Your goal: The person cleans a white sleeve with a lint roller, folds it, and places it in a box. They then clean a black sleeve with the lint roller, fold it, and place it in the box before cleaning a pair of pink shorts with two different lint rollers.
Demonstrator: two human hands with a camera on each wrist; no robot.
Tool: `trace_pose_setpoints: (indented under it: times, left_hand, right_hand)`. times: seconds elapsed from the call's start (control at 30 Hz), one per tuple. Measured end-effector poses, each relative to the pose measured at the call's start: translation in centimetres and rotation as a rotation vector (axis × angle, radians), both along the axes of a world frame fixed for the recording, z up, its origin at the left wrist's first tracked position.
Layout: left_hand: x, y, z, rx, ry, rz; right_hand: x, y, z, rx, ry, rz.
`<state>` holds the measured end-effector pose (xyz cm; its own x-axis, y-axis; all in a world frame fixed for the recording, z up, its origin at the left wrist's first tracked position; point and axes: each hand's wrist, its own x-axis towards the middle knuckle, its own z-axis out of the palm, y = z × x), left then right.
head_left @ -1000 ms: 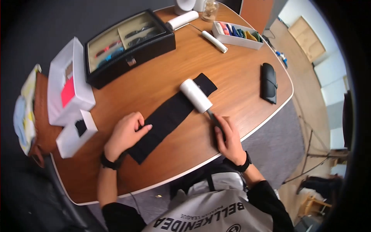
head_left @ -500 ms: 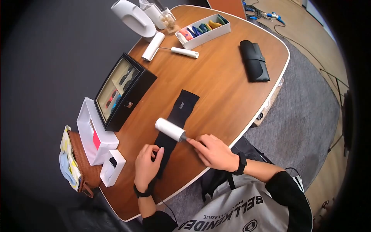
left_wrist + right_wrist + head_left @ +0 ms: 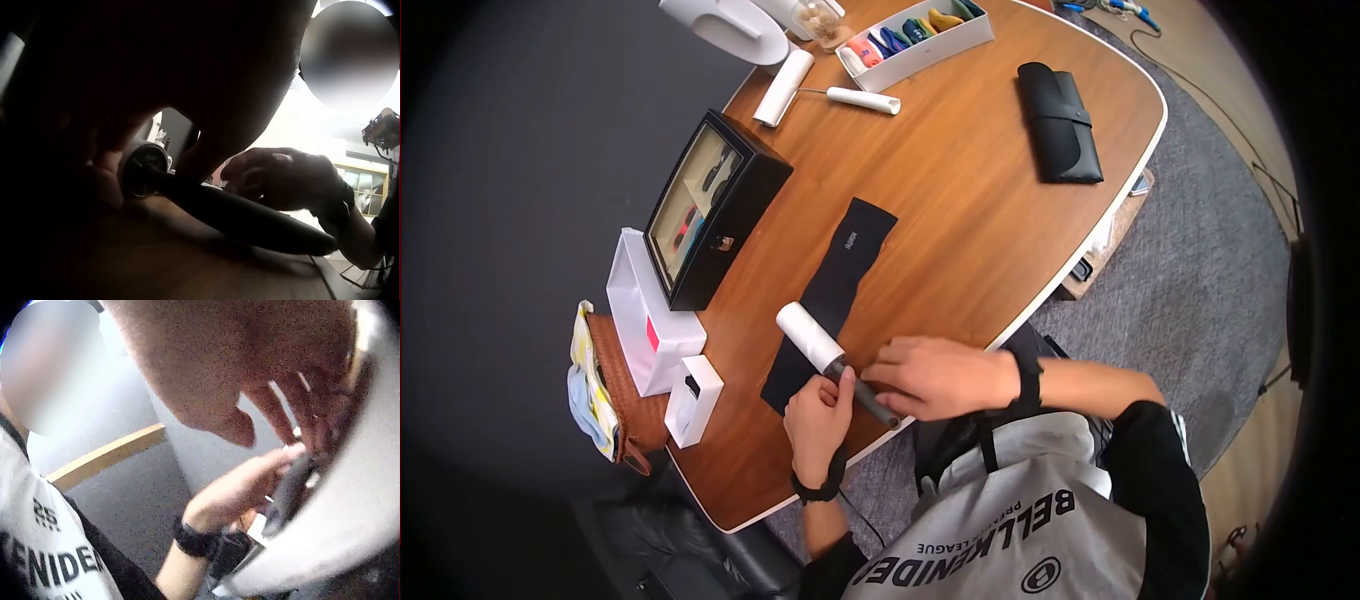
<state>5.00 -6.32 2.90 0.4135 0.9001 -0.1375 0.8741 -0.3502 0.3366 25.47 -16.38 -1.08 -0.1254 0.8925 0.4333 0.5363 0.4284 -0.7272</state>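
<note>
While the head view is showing the lint roller (image 3: 810, 337) lying across the near end of the black sock (image 3: 832, 292), the left hand (image 3: 818, 420) is curling its fingers around the dark handle just behind the white roll, and the right hand (image 3: 935, 377) is resting at the 3 o'clock side of the handle with its fingers toward it; whether that grip is closing on the handle cannot be told here. As a judgement, the sticky roll is risking lifting or bunching the sock, since neither hand is pinning the fabric. The handle end is lying close to the bench (image 3: 960, 230) edge at 6 o'clock, so a slip could be sending it off. Around the work, a black display case (image 3: 710, 205) is standing at 10 o'clock, white boxes (image 3: 650, 330) at 9 o'clock, a tray of coloured socks (image 3: 915, 40) and a spare roller (image 3: 862, 100) at 12 o'clock, and a black pouch (image 3: 1057, 122) at 1 o'clock; none is blocking the sock.

In the left wrist view, the handle (image 3: 250, 219) is running toward 4 o'clock from the roll's end cap (image 3: 145, 175), with the left fingers around it. The right hand (image 3: 284, 181) is hovering just above the handle, fingers curled, contact unclear.

In the right wrist view, the picture is being blurred; the left hand (image 3: 240, 490) is touching a dark part near the white roll (image 3: 337, 531).
</note>
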Motion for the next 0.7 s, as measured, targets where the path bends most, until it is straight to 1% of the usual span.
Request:
trace_pose_setpoints:
  times: [0.03,0.07,0.1,0.13,0.17,0.2,0.23,0.3,0.37,0.43,0.5,0.53,0.6,0.63,0.7]
  left_hand:
    - [0.3,0.1,-0.2,-0.001,0.004,0.003]
    - [0.5,0.2,-0.3,0.032,0.012,0.017]
    - [0.7,0.3,-0.4,0.066,0.017,0.028]
    - [0.8,0.3,-0.5,0.071,0.017,0.026]
    - [0.9,0.4,-0.5,0.096,0.051,0.025]
    - [1.0,0.5,-0.6,0.12,0.085,0.024]
    - [0.9,0.7,-0.7,0.125,0.084,0.023]
    - [0.3,1.3,-0.9,0.112,0.091,-0.018]
    - [-0.6,2.1,-0.8,0.085,0.075,-0.03]
    - [-1.8,2.7,-1.2,0.06,0.069,-0.033]
    - [-2.6,3.3,-1.2,0.002,0.01,-0.004]
    - [-2.9,3.6,-1.1,0.011,0.024,0.0]
    - [-2.9,3.8,-0.8,-0.046,-0.029,-0.023]
    - [-2.5,3.8,-0.4,-0.044,-0.014,-0.027]
    - [-0.9,4.1,0.1,-0.168,-0.092,0.074]
  right_hand:
    - [1.3,0.5,1.2,-0.069,-0.082,0.04]
    - [2.3,1.8,2.3,-0.034,-0.169,0.038]
    - [2.9,3.1,3.2,-0.008,-0.202,0.008]
    - [3.8,4.4,5.1,0.016,-0.27,-0.029]
    - [4.1,6.2,5.6,0.108,-0.286,-0.098]
    - [4.3,8.9,5.0,0.141,-0.277,-0.115]
    - [4.8,10.5,5.8,0.106,-0.315,-0.144]
    - [5.5,14.6,3.9,0.102,-0.356,-0.195]
    - [5.9,17.7,1.5,0.017,-0.405,-0.206]
    - [6.0,19.1,-0.5,0.01,-0.4,-0.222]
    - [6.0,19.4,-1.2,0.006,-0.388,-0.238]
    - [5.9,19.5,-1.6,-0.012,-0.4,-0.237]
    - [6.3,19.0,-1.0,-0.064,-0.438,-0.211]
    - [6.5,18.8,-0.7,-0.064,-0.423,-0.215]
    - [7.8,18.3,0.0,-0.28,-0.445,-0.15]
